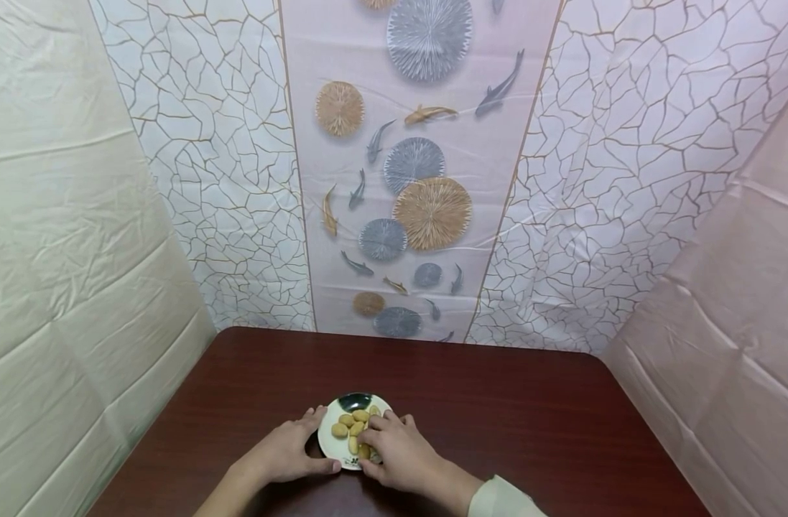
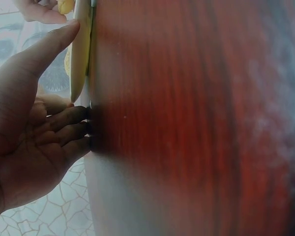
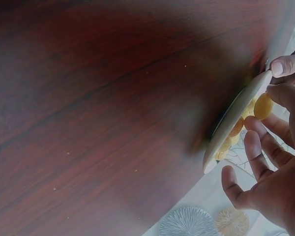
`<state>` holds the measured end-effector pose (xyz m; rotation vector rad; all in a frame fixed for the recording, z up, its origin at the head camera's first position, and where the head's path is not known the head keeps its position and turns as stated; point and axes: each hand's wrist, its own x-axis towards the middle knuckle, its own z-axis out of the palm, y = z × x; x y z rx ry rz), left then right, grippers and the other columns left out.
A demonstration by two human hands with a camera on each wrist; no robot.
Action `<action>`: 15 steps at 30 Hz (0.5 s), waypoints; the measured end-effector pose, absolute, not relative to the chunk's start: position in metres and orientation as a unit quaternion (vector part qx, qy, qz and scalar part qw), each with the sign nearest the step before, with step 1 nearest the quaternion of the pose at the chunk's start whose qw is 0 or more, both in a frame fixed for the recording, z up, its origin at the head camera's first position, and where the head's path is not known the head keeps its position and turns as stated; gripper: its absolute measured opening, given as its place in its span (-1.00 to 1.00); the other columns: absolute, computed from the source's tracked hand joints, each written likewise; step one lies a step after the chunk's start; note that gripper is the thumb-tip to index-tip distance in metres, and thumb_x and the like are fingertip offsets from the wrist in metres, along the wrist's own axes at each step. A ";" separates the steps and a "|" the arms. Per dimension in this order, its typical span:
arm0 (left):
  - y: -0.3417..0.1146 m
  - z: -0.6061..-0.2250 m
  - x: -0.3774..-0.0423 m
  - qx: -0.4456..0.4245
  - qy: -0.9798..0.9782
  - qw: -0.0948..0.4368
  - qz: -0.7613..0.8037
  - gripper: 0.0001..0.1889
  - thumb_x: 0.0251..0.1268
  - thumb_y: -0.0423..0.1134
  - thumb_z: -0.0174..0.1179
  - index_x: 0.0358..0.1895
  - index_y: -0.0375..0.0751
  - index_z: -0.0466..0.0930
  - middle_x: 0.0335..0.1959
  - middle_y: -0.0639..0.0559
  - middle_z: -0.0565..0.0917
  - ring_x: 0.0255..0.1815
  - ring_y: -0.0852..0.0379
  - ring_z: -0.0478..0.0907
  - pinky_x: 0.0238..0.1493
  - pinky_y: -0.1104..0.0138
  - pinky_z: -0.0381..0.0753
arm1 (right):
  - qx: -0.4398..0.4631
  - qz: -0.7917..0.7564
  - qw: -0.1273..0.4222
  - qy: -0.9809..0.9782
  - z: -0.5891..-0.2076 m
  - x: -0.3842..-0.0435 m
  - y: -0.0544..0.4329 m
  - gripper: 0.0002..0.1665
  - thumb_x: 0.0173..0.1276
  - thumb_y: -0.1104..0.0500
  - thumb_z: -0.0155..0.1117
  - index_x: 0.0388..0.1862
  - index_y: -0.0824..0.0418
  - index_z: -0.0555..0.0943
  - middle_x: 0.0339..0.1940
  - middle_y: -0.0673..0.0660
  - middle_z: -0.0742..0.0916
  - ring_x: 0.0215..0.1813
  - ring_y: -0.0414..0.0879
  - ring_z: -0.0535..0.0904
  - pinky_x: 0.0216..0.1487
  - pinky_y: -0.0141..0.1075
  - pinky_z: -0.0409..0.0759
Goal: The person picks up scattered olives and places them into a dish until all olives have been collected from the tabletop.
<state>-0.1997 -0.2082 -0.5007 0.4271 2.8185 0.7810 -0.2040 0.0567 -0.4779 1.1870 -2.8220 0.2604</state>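
A small white plate point(image 1: 329, 444) with a dark patch at its far side and a small dark motif near its front rim sits on the table. On it lie several small yellow oval fruits point(image 1: 339, 430). My left hand point(image 1: 284, 449) is at the plate's left side, thumb and fingers spread along the rim and fairly straight. From the right, my right hand point(image 1: 403, 452) reaches over the plate. In the right wrist view its thumb and a finger pinch one yellow oval fruit point(image 3: 263, 106), while the other fingers are apart. It hides part of the plate in the head view.
The dark reddish-brown table point(image 1: 529, 431) has a glossy surface and rounded far corners. Behind it hangs a patterned cloth point(image 1: 394, 172) with discs and fish. Pale creased cloth point(image 1: 64, 237) closes off the left side, and similar cloth point(image 1: 736, 301) the right.
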 end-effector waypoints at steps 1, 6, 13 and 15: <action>-0.208 -0.501 -0.200 0.145 0.949 0.092 0.263 0.27 0.17 0.43 0.54 0.73 -0.36 0.24 0.67 -0.50 0.37 0.57 -0.59 0.45 0.51 -0.42 0.46 | 0.386 0.083 0.035 -0.918 -0.478 -0.204 0.057 -0.69 0.51 -0.14 0.49 0.12 -0.10 0.83 0.01 -0.14 0.74 -0.01 -0.23 0.51 -0.14 -0.22 0.39; -0.207 -0.501 -0.199 0.151 0.948 0.089 0.266 0.26 0.17 0.43 0.54 0.73 -0.38 0.25 0.66 -0.50 0.38 0.58 -0.58 0.45 0.52 -0.42 0.46 | 0.384 0.075 0.039 -0.919 -0.478 -0.203 0.058 -0.68 0.51 -0.16 0.50 0.12 -0.11 0.83 -0.01 -0.15 0.71 -0.03 -0.23 0.51 -0.14 -0.23 0.37; -0.206 -0.502 -0.199 0.152 0.948 0.088 0.264 0.27 0.17 0.44 0.53 0.73 -0.38 0.24 0.66 -0.50 0.38 0.58 -0.57 0.45 0.52 -0.41 0.47 | 0.381 0.077 0.043 -0.920 -0.480 -0.201 0.061 -0.66 0.50 -0.17 0.51 0.14 -0.09 0.83 0.02 -0.13 0.72 0.01 -0.20 0.55 -0.13 -0.21 0.41; -0.206 -0.502 -0.200 0.153 0.948 0.086 0.265 0.27 0.17 0.43 0.54 0.73 -0.38 0.25 0.66 -0.51 0.38 0.58 -0.58 0.45 0.52 -0.41 0.47 | 0.380 0.078 0.050 -0.920 -0.481 -0.202 0.061 -0.65 0.49 -0.17 0.51 0.14 -0.09 0.83 0.04 -0.11 0.72 0.04 -0.18 0.57 -0.13 -0.20 0.43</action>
